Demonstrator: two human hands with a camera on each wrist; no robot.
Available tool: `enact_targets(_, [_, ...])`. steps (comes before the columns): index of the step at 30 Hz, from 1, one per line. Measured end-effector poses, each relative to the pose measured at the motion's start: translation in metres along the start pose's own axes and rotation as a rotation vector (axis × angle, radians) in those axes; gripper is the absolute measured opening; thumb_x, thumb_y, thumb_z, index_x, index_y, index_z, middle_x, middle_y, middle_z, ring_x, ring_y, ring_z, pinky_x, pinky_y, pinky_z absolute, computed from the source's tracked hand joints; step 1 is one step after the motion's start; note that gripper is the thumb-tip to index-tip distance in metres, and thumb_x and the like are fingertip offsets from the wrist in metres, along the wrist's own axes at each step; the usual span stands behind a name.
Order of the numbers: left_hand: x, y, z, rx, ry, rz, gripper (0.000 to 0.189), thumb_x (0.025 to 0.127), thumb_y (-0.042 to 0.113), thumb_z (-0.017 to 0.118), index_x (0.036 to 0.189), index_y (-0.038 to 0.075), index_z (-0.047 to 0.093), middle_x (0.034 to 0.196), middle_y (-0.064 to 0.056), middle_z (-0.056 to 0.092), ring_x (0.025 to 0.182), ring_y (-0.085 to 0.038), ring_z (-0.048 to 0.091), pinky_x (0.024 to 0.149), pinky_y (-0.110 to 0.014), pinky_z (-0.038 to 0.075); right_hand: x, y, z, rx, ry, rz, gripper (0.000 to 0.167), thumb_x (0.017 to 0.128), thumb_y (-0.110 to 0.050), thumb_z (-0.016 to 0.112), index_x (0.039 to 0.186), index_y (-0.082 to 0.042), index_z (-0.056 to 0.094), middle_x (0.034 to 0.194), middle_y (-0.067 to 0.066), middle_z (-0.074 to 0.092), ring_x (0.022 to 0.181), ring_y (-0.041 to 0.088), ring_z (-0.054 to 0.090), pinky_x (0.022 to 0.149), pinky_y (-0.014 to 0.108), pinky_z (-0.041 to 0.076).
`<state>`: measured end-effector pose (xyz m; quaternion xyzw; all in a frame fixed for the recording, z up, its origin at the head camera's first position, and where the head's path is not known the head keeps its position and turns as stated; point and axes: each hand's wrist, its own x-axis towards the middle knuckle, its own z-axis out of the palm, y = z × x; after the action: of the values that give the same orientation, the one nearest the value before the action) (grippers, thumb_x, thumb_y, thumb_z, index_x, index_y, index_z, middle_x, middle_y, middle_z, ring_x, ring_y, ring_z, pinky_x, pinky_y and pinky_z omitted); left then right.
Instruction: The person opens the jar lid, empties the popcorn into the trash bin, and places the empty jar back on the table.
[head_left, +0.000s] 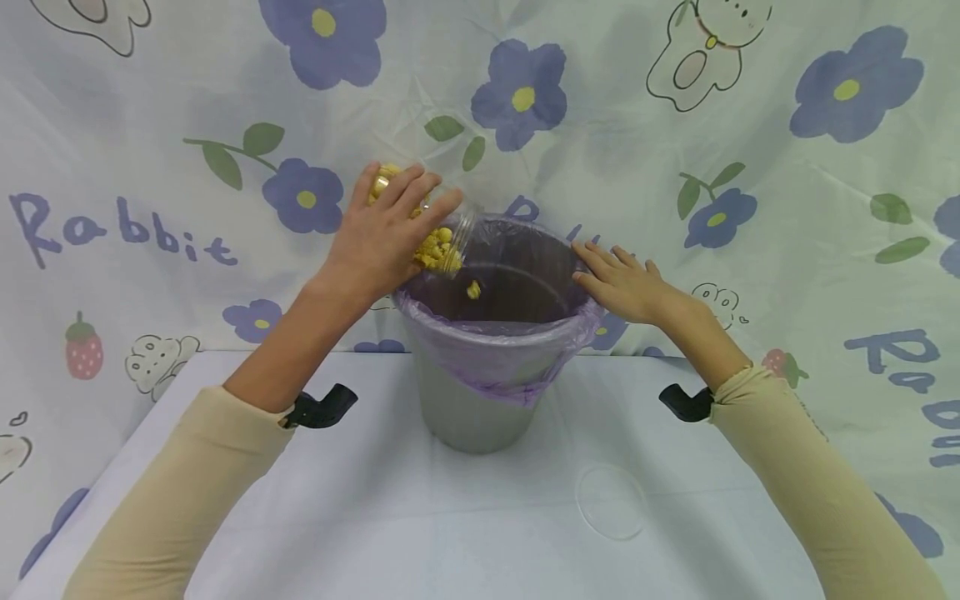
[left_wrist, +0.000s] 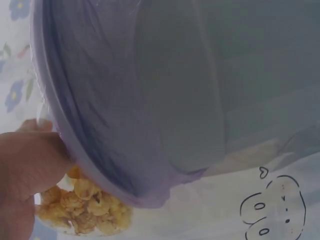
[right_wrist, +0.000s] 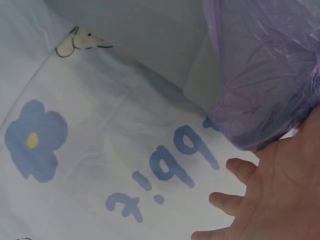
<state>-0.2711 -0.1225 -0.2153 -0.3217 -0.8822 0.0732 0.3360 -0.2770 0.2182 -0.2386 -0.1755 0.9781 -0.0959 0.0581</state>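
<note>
My left hand (head_left: 386, 237) grips a clear jar (head_left: 467, 223) tilted on its side, mouth towards the inside of a grey trash bin (head_left: 476, 421). Yellow popcorn (head_left: 438, 250) fills the jar's lower side, and one loose piece (head_left: 473, 290) shows below the mouth, over the bin's opening. A thin purple bag (head_left: 517, 371) lines the bin and folds over its rim. On the far right of that rim, my right hand (head_left: 626, 283) rests with fingers spread and fairly straight. In the left wrist view, popcorn (left_wrist: 85, 207) appears through the jar beside the bin's rim.
The bin stands on a white table (head_left: 337, 517) close to a printed curtain (head_left: 600, 167) with flowers and rabbits. A thin transparent ring or round lid (head_left: 579, 500) lies on the table, right of the bin and nearer the front.
</note>
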Motion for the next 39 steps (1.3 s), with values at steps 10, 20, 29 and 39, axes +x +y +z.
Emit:
enact_targets(10, [0.002,0.003,0.002,0.019,0.007,0.037,0.101,0.065,0.020,0.096,0.146,0.019,0.035,0.150,-0.015,0.036,0.143,-0.035,0.027,0.116,-0.059,0.012,0.001,0.000,0.000,0.006,-0.001,0.006,0.065,0.107,-0.049,0.022,0.162,-0.019,0.005,0.166,0.010,0.004,0.149,0.043,-0.001,0.108,0.073,-0.005])
enact_targets(20, [0.001,0.008,0.007,0.009,0.065,0.070,0.084,0.076,-0.003,0.081,0.146,0.018,0.039,0.148,-0.015,0.038,0.143,-0.034,0.028,0.117,-0.059,0.008,0.001,0.000,0.001,0.008,0.002,0.002,0.065,0.107,-0.050,0.021,0.162,-0.019,0.005,0.166,0.010,0.004,0.149,0.043,-0.001,0.108,0.074,-0.004])
enact_targets(29, [0.001,0.008,0.010,-0.001,0.100,0.091,0.075,0.082,-0.007,0.074,0.145,0.019,0.042,0.148,-0.016,0.041,0.142,-0.034,0.030,0.117,-0.058,0.009,0.001,0.002,0.001,0.005,0.003,0.002,0.066,0.106,-0.052,0.020,0.162,-0.019,0.005,0.167,0.009,0.004,0.149,0.043,-0.001,0.108,0.073,-0.005])
enact_targets(39, [0.001,0.009,0.011,-0.003,0.097,0.105,0.070,0.086,-0.009,0.070,0.144,0.021,0.043,0.149,-0.015,0.041,0.143,-0.033,0.029,0.118,-0.056,0.007,0.002,0.003,0.001,0.011,-0.002,0.010,0.066,0.106,-0.052,0.020,0.162,-0.020,0.004,0.167,0.009,0.003,0.149,0.043,-0.002,0.108,0.073,-0.005])
